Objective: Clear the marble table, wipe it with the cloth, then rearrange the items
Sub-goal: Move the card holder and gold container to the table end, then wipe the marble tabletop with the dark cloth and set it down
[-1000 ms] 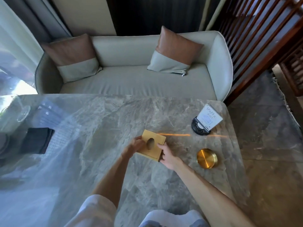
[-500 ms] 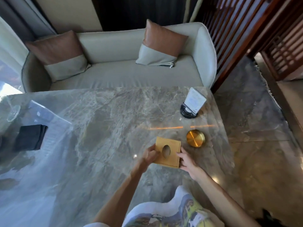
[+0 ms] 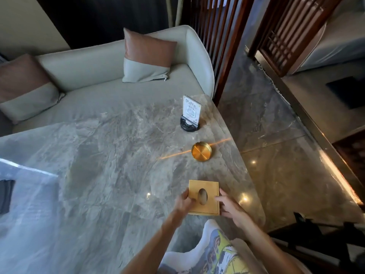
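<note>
Hands frame a square gold tissue box (image 3: 204, 197) near the table's (image 3: 98, 165) near right corner, in the only view, from the head. The left hand (image 3: 184, 202) presses curled fingers against the box's left side, one finger reaching toward the oval slot; the right hand (image 3: 230, 206) lies half open along its right side, fingertips touching the edge. Neither hand wraps it fully, and whether the box rests on the marble or is slightly raised cannot be told.

Judging by the bare, glossy top and the objects lined along the right side, this looks like the rearranging step: the box is being set or squared up in line with the brass dish (image 3: 201, 151) and the card stand (image 3: 190, 115) beyond it. Next would come nudging the box parallel to the table edge, then letting go without sliding it; polished marble gives little grip.

Grey veined stone reflects light strongly. The box is flat-topped with a thin inset border, matte metallic. The dish is round, shallow and brushed, with a raised rim. The stand is a black round base holding 1 upright white printed card. A dark folded cloth (image 3: 6, 195) lies at the far left, well apart. A pale sofa (image 3: 118, 95) with 2 cushions sits behind.
</note>
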`<state>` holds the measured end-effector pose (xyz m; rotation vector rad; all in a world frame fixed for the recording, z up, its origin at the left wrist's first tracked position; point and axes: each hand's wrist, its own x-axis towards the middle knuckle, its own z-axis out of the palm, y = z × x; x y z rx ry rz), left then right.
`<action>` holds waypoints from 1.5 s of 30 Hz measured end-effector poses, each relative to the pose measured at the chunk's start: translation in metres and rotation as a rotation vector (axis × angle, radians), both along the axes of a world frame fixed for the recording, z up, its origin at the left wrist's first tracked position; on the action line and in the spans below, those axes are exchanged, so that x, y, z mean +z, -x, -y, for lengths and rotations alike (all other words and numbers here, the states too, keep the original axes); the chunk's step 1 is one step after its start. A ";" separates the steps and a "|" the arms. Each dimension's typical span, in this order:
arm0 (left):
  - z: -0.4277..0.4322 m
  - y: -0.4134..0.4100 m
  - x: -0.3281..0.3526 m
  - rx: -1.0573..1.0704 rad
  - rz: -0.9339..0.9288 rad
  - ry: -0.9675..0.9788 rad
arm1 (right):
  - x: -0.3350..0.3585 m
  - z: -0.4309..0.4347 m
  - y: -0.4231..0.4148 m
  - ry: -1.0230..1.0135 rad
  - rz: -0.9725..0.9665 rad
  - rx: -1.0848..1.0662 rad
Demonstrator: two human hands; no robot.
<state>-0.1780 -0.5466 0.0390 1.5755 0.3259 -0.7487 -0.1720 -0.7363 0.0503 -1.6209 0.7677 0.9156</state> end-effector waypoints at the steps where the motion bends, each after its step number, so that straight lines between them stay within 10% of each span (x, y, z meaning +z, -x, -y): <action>1: 0.000 0.002 -0.003 -0.002 -0.007 -0.023 | -0.002 0.000 0.003 0.003 -0.003 -0.006; 19: -0.024 0.021 -0.003 0.024 -0.193 0.005 | -0.003 -0.024 0.025 0.117 0.102 -0.087; 25: -0.106 0.049 -0.007 0.123 -0.171 -0.113 | 0.002 -0.072 0.032 0.490 0.520 0.144; 45: -0.465 0.210 -0.015 0.475 -0.208 -0.512 | -0.009 -0.384 0.110 0.180 0.526 0.883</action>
